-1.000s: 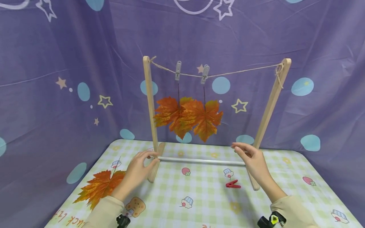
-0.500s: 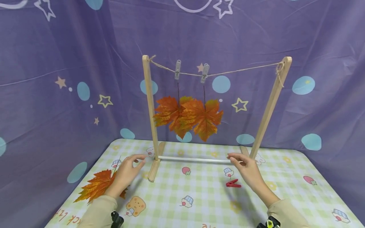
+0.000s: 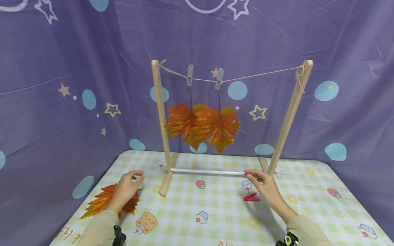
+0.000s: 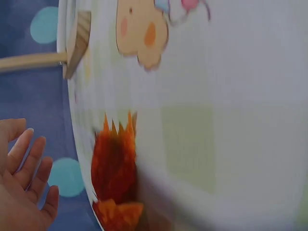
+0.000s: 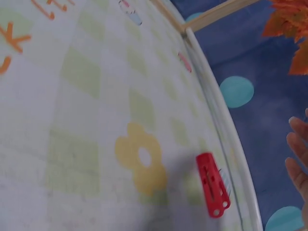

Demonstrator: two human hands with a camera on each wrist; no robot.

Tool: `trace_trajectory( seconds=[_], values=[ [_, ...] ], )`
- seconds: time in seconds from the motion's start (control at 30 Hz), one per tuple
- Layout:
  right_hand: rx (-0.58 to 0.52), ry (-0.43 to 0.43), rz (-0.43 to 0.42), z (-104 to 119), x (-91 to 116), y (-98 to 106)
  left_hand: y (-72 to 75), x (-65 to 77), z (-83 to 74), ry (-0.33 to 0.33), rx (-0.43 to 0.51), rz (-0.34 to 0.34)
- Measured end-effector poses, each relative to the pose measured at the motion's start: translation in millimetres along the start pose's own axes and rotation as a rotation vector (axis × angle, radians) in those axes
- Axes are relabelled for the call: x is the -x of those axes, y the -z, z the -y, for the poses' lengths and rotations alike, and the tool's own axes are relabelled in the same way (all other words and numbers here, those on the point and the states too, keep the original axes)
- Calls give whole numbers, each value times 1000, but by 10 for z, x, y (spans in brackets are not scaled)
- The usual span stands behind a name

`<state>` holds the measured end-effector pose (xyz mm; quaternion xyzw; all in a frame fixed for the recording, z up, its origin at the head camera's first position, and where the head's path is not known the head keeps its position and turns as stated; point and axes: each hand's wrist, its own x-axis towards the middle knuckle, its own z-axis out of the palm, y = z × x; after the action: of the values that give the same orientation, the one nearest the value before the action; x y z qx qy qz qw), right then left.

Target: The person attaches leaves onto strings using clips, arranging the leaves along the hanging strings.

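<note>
My left hand hovers over an orange maple leaf lying at the table's left; its fingers are loosely bent and hold nothing. In the left wrist view the leaf lies below the spread fingers. My right hand is above the table, behind a red clothespin, with nothing in its relaxed fingers. That clothespin lies flat on the cloth in the right wrist view. Two more maple leaves hang by their stems from grey clothespins on a string.
A wooden frame with a left post and right post carries the string. A white rod joins its feet. The table has a green checked cloth; a purple curtain stands behind.
My left hand has moved left from the frame's left foot to over the loose leaf. My right hand has come down and slightly left, towards the red clothespin. The hanging leaves stay put.
</note>
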<state>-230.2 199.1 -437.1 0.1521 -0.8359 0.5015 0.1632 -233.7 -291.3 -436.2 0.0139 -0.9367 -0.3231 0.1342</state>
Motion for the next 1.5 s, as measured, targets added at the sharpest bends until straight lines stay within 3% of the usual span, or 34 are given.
trace_trajectory(
  seconds=[0.33,0.43,0.57,0.7,0.9,1.5],
  values=[
    [31,60,-39,-197,-26,-12,92,-120,221,31,-41,-29],
    [35,54,-42,-219,-22,-11,124,-150,278,53,-50,-20],
    [32,38,-41,-232,-7,-2,168,-180,361,28,-51,8],
    [37,21,-1,-240,3,11,194,-182,472,-7,-44,39],
    [36,10,68,-254,17,13,218,-164,621,15,-63,38],
    [56,10,131,-329,25,27,233,-156,773,68,-100,34]
  ],
)
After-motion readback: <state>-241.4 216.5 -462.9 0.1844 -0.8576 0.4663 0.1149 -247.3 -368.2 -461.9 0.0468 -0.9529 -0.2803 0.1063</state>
